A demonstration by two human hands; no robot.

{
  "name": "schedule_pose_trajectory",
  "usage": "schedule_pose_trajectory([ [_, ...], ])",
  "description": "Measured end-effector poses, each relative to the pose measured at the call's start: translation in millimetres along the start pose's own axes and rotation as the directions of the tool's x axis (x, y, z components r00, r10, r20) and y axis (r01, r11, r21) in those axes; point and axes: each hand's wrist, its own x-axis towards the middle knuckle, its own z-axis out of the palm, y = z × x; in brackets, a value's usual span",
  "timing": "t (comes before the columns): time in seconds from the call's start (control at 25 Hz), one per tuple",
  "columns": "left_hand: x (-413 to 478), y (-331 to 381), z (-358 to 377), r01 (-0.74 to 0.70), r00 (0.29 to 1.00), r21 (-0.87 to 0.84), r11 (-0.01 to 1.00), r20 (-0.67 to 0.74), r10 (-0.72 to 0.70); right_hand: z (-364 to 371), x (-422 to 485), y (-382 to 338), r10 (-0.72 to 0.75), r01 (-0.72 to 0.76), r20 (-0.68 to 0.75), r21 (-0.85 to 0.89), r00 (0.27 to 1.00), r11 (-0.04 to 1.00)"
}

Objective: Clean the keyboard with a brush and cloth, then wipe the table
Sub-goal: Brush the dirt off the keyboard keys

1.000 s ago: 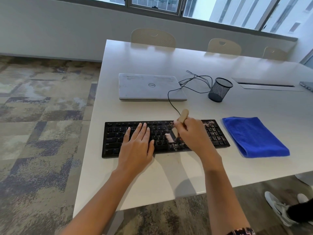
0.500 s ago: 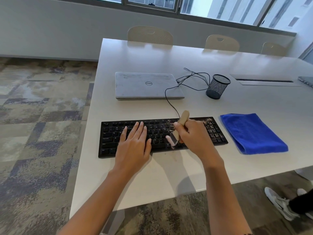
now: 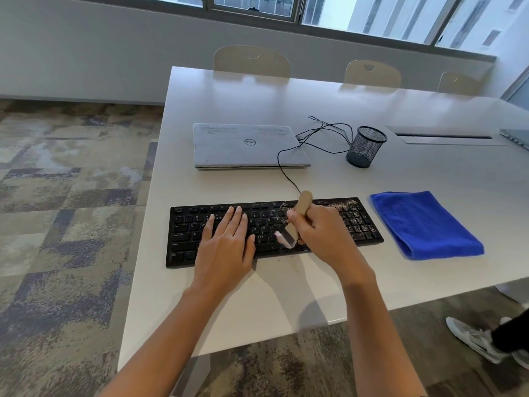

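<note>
White meeting-room table [image 3: 286, 293], brush down on a dusty keyboard.

Right hand [image 3: 323, 233] curls tight round the wooden brush [image 3: 303, 204] handle, pale bristles on the middle keys of the black keyboard [image 3: 183, 233]. Just left of the grip, the left hand [image 3: 229, 242] lies flat on the keys, fingers straight. Right of it, brown crumbs [image 3: 349, 203] speckle the number pad; further right lies a folded blue cloth [image 3: 423, 224], apart from the keyboard. Beyond: black cable [image 3: 283, 170], closed Dell laptop [image 3: 246, 144], mesh pen cup [image 3: 365, 147].
</note>
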Motion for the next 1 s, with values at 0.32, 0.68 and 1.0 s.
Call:
schedule_pose_trajectory([
  [0.32,-0.3,0.3,-0.8,0.000,1.000,-0.008,1.000,0.001,0.000,3.5,2.9,-2.1,0.021,-0.004,-0.101,0.173,0.995,0.985],
  [0.68,-0.4,-0.8,-0.8,0.000,1.000,-0.009,1.000,0.013,0.000,5.7,-2.6,-3.3,0.045,-0.010,-0.214,0.161,0.976,0.987],
  [1.0,-0.5,-0.5,-1.4,-0.003,1.000,-0.012,1.000,0.001,0.003,0.8,-7.0,-3.2,0.066,-0.062,-0.057,0.076,0.996,0.995],
])
